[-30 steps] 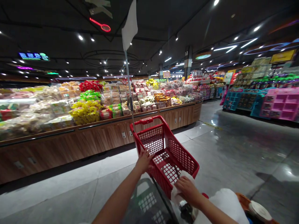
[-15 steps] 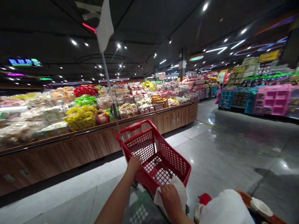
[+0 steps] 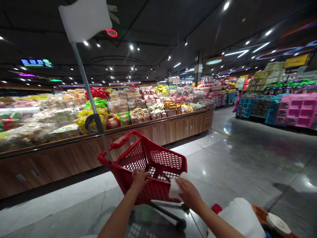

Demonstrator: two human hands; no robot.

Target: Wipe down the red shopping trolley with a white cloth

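Observation:
A red plastic shopping cart (image 3: 158, 158) with lattice walls stands sideways in front of me, its handle at the left. My left hand (image 3: 139, 179) is closed over the near side rim, fingers curling inward. In my right hand (image 3: 189, 193) is a bunched white cloth (image 3: 175, 189), pressed against the rim near the cart's right-hand corner. The cloth covers part of that corner, and the fingertips behind it are hidden. A metal pole (image 3: 85, 79) with a white flag-like sheet (image 3: 85, 20) rises from the handle end.
Packaged foods (image 3: 138, 114) fill a long wood-panelled display counter (image 3: 153, 132) behind the cart. Pink shelving (image 3: 294, 110) and teal racks stand at the right. At lower right sit a white bundle (image 3: 239, 215), a red object and a white lid (image 3: 278, 223). The floor (image 3: 235, 158) is shiny grey.
The cart has turned, its handle end swinging left and nearer, its wheels now showing. My right hand and the cloth have moved up to the right corner. My left hand stays on the rim.

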